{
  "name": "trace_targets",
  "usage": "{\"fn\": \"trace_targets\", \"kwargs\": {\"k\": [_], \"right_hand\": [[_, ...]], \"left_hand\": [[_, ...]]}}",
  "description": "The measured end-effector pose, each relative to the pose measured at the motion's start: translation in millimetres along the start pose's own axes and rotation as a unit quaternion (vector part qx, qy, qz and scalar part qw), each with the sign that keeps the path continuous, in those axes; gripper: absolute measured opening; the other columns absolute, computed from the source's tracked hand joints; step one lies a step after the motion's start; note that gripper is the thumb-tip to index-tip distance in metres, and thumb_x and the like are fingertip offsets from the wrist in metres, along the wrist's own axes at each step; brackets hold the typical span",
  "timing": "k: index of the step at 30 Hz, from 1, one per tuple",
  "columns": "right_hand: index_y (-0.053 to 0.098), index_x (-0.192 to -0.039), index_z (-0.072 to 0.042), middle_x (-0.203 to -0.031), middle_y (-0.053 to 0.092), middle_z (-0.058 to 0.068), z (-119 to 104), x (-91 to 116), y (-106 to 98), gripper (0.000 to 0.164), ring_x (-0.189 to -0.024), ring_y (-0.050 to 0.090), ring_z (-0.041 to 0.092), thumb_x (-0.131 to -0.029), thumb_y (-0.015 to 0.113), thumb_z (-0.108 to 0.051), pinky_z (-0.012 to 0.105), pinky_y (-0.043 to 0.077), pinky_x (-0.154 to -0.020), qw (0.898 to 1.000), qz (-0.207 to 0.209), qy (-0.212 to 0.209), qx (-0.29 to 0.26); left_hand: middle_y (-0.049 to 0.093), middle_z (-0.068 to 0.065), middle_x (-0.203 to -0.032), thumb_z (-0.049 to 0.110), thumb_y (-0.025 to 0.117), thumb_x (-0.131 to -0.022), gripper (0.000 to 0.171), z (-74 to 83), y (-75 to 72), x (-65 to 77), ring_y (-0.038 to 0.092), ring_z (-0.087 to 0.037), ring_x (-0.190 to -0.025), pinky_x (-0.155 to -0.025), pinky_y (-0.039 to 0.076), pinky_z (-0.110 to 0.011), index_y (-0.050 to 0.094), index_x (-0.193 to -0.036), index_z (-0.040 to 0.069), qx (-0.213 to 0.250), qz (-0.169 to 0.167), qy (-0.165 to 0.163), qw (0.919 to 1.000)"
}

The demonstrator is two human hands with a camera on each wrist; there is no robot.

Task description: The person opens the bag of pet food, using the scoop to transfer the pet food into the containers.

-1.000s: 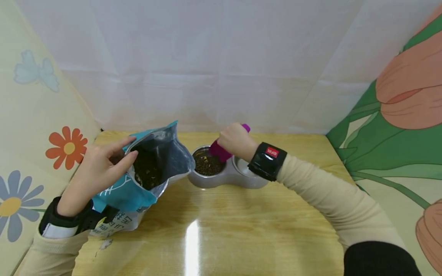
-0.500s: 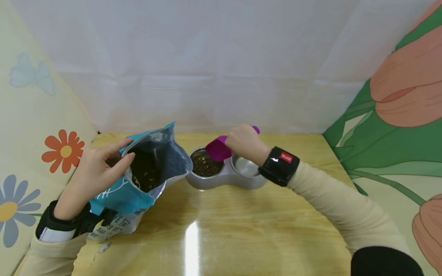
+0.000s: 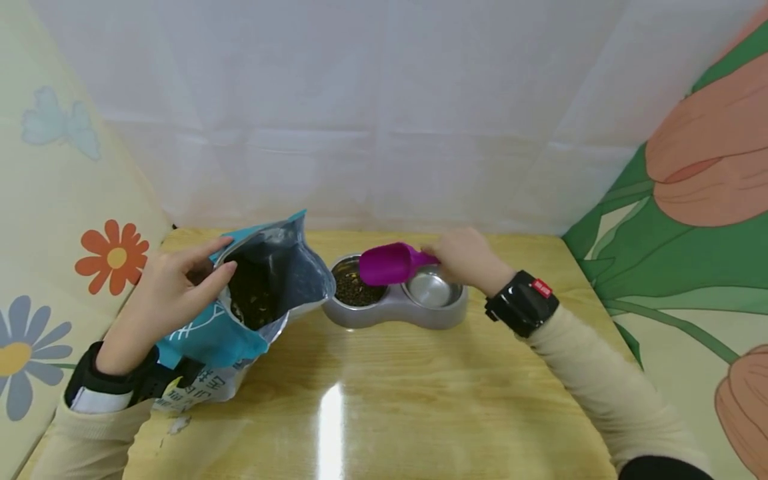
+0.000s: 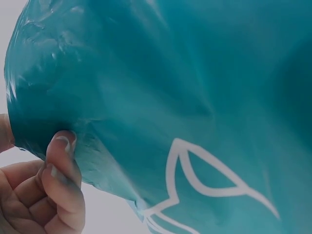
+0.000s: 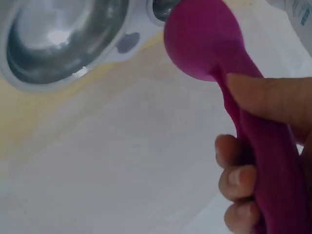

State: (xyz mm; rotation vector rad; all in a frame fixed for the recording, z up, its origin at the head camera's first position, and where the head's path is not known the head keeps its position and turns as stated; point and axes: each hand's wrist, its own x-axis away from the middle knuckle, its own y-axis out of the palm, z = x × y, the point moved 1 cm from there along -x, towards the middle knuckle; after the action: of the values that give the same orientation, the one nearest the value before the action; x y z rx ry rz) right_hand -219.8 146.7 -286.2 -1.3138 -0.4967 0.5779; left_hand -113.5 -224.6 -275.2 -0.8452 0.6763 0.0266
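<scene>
A blue and white bag (image 3: 210, 340) stands with its mouth wide, showing a silver lining and dark pet food (image 3: 252, 300) inside. My left hand (image 3: 171, 293) grips its left rim between thumb and fingers; in the left wrist view curled fingers (image 4: 63, 185) press the teal side. My right hand (image 3: 471, 260) holds a purple scoop (image 3: 389, 264) by the handle, fingers wrapped round it in the right wrist view. The scoop's bowl looks empty and hangs over the grey double feeder (image 3: 393, 310). Kibble (image 3: 357, 287) lies in the feeder's left bowl; the right steel bowl (image 3: 435, 291) is empty.
The wooden table (image 3: 384, 387) ends at a white cloth backdrop (image 3: 384, 120). Painted panels flank it, with an orange flower (image 3: 114, 257) at left and green leaves (image 3: 648, 253) at right. Bright glare lies across the front of the table.
My right hand has moved right and turned the purple scoop from tipped over the left bowl to level, its hollow now showing. My left hand and the bag have stayed put.
</scene>
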Motion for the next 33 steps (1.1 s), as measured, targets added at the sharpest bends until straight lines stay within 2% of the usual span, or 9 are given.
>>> {"fn": "trace_targets", "kwargs": {"k": [6,9,11,13,16,20,26,33], "right_hand": [[0.053,-0.07,-0.017,-0.057,0.045,-0.005,15.9,18.8,18.2,0.016,-0.049,0.04,0.012,-0.076,0.068,-0.012,0.027,0.031,-0.045,0.996,0.031,-0.015,-0.086],[0.065,-0.083,-0.014,-0.059,0.046,-0.005,19.1,28.6,27.6,0.006,-0.049,0.038,0.01,-0.078,0.069,-0.016,0.025,0.028,-0.045,0.994,0.026,-0.006,-0.11],[0.069,-0.097,-0.01,-0.058,0.046,-0.004,19.5,35.2,34.5,0.021,-0.048,0.037,0.009,-0.079,0.07,-0.018,0.024,0.027,-0.045,0.992,0.025,-0.002,-0.123],[0.067,-0.111,-0.005,-0.058,0.046,-0.005,18.3,41.9,42.0,0.034,-0.046,0.035,0.007,-0.079,0.07,-0.019,0.023,0.027,-0.044,0.99,0.022,0.004,-0.141],[0.064,-0.115,0.0,-0.056,0.045,-0.006,14.9,51.4,52.9,0.039,-0.044,0.034,0.004,-0.08,0.069,-0.017,0.021,0.028,-0.044,0.984,0.027,0.007,-0.174],[0.062,-0.116,0.001,-0.057,0.045,-0.007,11.4,60.5,62.5,0.038,-0.044,0.035,0.003,-0.082,0.068,-0.016,0.021,0.03,-0.044,0.975,0.034,0.015,-0.218],[0.061,-0.117,0.0,-0.058,0.048,-0.007,10.8,65.1,64.9,0.039,-0.046,0.036,0.003,-0.083,0.067,-0.017,0.02,0.032,-0.045,0.968,0.039,0.026,-0.248],[0.059,-0.12,0.001,-0.059,0.048,-0.006,7.5,70.9,45.6,0.04,-0.047,0.038,0.004,-0.083,0.067,-0.014,0.021,0.033,-0.047,0.953,0.054,0.022,-0.298]], "left_hand": [[0.035,0.009,-0.051,-0.001,0.068,-0.077,0.04,-0.6,-0.2,0.7,0.034,-0.003,-0.044,-0.041,0.027,-0.019,0.06,-0.116,-0.006,0.009,-0.002,-0.005,0.9999],[0.035,0.009,-0.05,0.0,0.068,-0.077,0.039,-1.1,-0.2,0.9,0.034,-0.003,-0.043,-0.04,0.026,-0.019,0.061,-0.115,-0.006,0.006,0.003,-0.003,1.0],[0.036,0.009,-0.05,-0.001,0.068,-0.077,0.039,-1.3,-0.2,1.1,0.035,-0.003,-0.044,-0.04,0.026,-0.018,0.061,-0.115,-0.006,0.006,0.007,-0.002,1.0],[0.038,0.009,-0.051,-0.001,0.068,-0.077,0.039,-1.3,-0.3,1.0,0.036,-0.002,-0.044,-0.04,0.027,-0.018,0.062,-0.114,-0.006,0.004,0.01,0.0,0.9999],[0.04,0.009,-0.052,-0.001,0.068,-0.077,0.039,-1.0,0.0,0.6,0.038,-0.003,-0.045,-0.041,0.028,-0.017,0.061,-0.115,-0.006,0.005,0.007,-0.002,1.0],[0.04,0.009,-0.052,-0.001,0.068,-0.077,0.039,-0.7,0.7,-0.3,0.038,-0.003,-0.046,-0.042,0.028,-0.017,0.061,-0.115,-0.006,0.007,0.003,-0.004,1.0],[0.036,0.009,-0.051,-0.001,0.068,-0.078,0.039,-2.3,1.3,0.8,0.036,-0.003,-0.045,-0.042,0.027,-0.018,0.061,-0.116,-0.006,0.015,0.008,-0.002,0.9999],[0.036,0.011,-0.05,-0.001,0.068,-0.076,0.037,-0.9,2.0,0.8,0.035,-0.002,-0.044,-0.041,0.026,-0.018,0.063,-0.113,-0.004,0.003,0.023,0.015,0.9996]]}}
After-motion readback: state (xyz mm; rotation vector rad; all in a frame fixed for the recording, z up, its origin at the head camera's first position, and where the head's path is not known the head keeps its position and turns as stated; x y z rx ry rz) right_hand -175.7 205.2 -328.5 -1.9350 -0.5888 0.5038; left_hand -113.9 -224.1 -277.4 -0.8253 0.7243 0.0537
